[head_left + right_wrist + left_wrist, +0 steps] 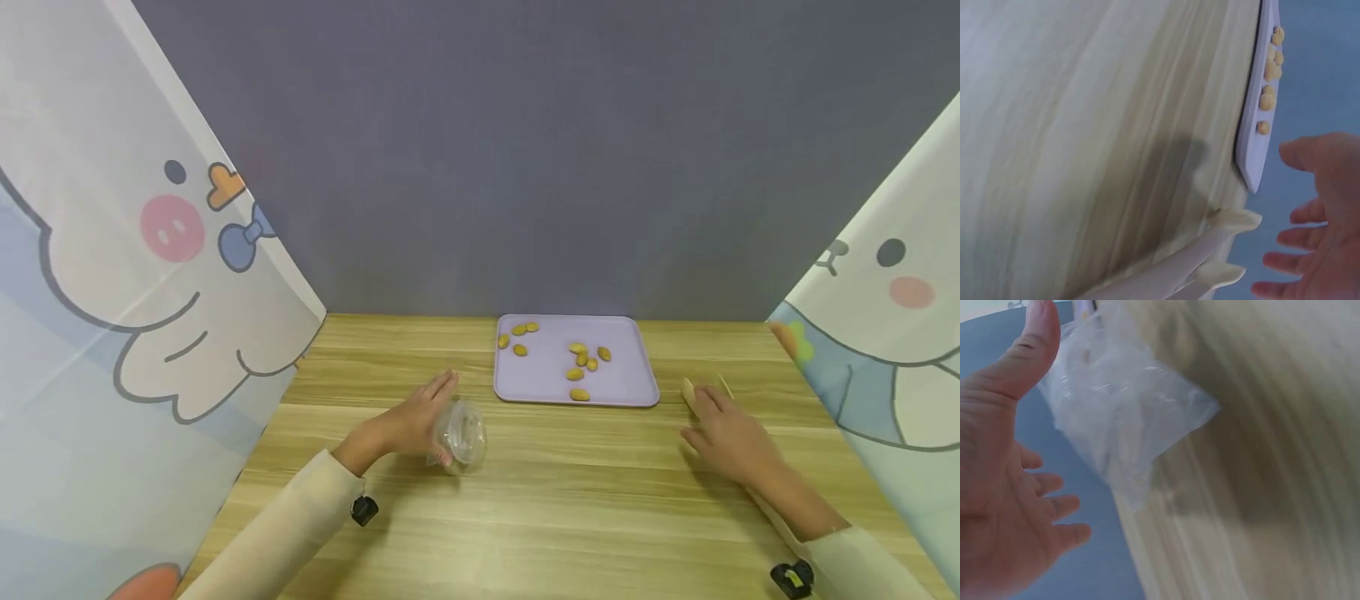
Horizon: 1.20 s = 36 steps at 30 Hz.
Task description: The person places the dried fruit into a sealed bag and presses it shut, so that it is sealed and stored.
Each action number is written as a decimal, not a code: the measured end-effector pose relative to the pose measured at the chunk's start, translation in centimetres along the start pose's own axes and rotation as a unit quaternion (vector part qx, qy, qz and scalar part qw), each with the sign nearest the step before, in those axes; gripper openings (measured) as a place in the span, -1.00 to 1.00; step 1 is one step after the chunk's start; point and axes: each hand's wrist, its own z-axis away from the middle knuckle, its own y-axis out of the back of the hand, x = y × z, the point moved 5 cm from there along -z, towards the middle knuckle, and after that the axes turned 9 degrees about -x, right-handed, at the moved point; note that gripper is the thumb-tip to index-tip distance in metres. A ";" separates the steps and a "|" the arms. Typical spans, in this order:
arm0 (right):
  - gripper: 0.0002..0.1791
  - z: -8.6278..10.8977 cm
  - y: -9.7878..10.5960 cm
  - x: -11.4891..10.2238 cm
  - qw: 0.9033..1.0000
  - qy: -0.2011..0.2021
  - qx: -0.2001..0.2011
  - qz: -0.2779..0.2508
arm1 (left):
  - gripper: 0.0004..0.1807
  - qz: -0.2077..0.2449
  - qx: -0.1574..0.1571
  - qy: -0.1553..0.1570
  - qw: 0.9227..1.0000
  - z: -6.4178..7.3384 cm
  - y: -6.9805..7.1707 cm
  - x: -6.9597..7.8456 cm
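A crumpled clear plastic bag (pixel 1125 403) stands on the table at centre left. My left hand (pixel 420 422) is right beside it, thumb raised and fingers spread apart in the left wrist view. On the right lies a pair of tongs (pixel 1160 269) with pale lilac arms and cream tips. My right hand (pixel 731 437) is over the tongs in the head view, covering their middle. In the right wrist view its fingers are extended and loosely spread, apart from the tongs' tips.
A shallow lilac tray (pixel 540 385) sits at the back middle of the wooden table (pixel 525 517), holding several tan, peanut-like pieces (pixel 580 394). Behind the table rises a grey panel (pixel 480 167). Cartoon-printed cloths (pixel 247 350) flank both sides.
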 end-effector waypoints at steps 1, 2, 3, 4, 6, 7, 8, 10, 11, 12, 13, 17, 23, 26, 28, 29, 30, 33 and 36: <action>-0.27 0.2 0.0 0.3 1.000 -0.010 -0.003 0.001 | 0.57 0.003 0.000 -0.003 1.000 0.1 -0.2 0.0; -0.27 0.4 0.0 0.6 1.000 -0.022 -0.012 0.000 | 0.58 0.003 0.002 -0.007 1.000 0.1 -0.4 0.0; -0.27 0.6 -0.1 0.9 0.999 -0.038 -0.026 -0.002 | 0.60 -0.001 0.004 -0.009 1.000 0.1 -0.6 0.0; -0.25 0.7 -0.1 1.2 0.998 -0.055 -0.039 -0.004 | 0.61 -0.002 0.008 -0.010 1.000 0.1 -0.8 0.0; -0.24 1.1 -0.3 1.8 0.994 -0.084 -0.065 -0.010 | 0.63 -0.014 0.022 -0.015 1.000 0.1 -1.1 0.0; -0.25 1.4 -0.4 2.2 0.992 -0.096 -0.077 -0.014 | 0.63 -0.020 0.026 -0.016 0.999 0.0 -1.3 0.1; -0.25 1.7 -0.5 2.4 0.990 -0.107 -0.086 -0.017 | 0.63 -0.024 0.028 -0.016 0.999 0.0 -1.5 0.1; -0.30 2.3 -0.6 2.9 0.988 -0.123 -0.097 -0.021 | 0.62 -0.028 0.035 -0.021 0.999 -0.1 -1.9 0.1; -0.34 2.6 -0.7 3.0 0.987 -0.127 -0.099 -0.025 | 0.62 -0.029 0.037 -0.023 0.999 -0.2 -2.0 0.2; -0.40 2.9 -0.8 3.1 0.986 -0.130 -0.100 -0.029 | 0.61 -0.027 0.037 -0.024 0.999 -0.3 -2.1 0.2; -0.42 3.1 -0.9 3.2 0.985 -0.134 -0.101 -0.030 | 0.59 -0.023 0.037 -0.025 0.999 -0.3 -2.2 0.2; -0.52 3.9 -1.0 3.4 0.981 -0.152 -0.112 -0.045 | 0.55 -0.021 0.047 -0.027 0.998 -0.5 -2.6 0.0; -0.52 5.0 -1.6 3.6 0.973 -0.165 -0.149 -0.058 | 0.44 -0.016 0.055 -0.019 0.998 -0.8 -3.3 -0.5; -0.51 5.2 -1.8 3.8 0.972 -0.169 -0.154 -0.064 | 0.43 -0.012 0.055 -0.011 0.998 -1.0 -3.5 -0.5; -0.50 5.1 -2.0 4.0 0.971 -0.169 -0.156 -0.068 | 0.43 -0.011 0.059 -0.008 0.998 -1.0 -3.7 -0.6; -0.50 5.1 -2.1 4.1 0.970 -0.170 -0.160 -0.068 | 0.42 -0.014 0.061 -0.006 0.998 -1.0 -3.7 -0.6; -0.49 5.1 -2.2 4.2 0.970 -0.171 -0.160 -0.068 | 0.40 -0.014 0.064 -0.006 0.998 -1.0 -3.7 -0.5; -0.48 4.9 -2.3 4.4 0.970 -0.169 -0.161 -0.065 | 0.29 -0.021 0.074 -0.010 0.997 -1.0 -3.6 -0.4; -0.48 4.7 -2.3 4.4 0.970 -0.168 -0.163 -0.067 | 0.20 -0.024 0.083 -0.011 0.996 -0.9 -3.2 -0.4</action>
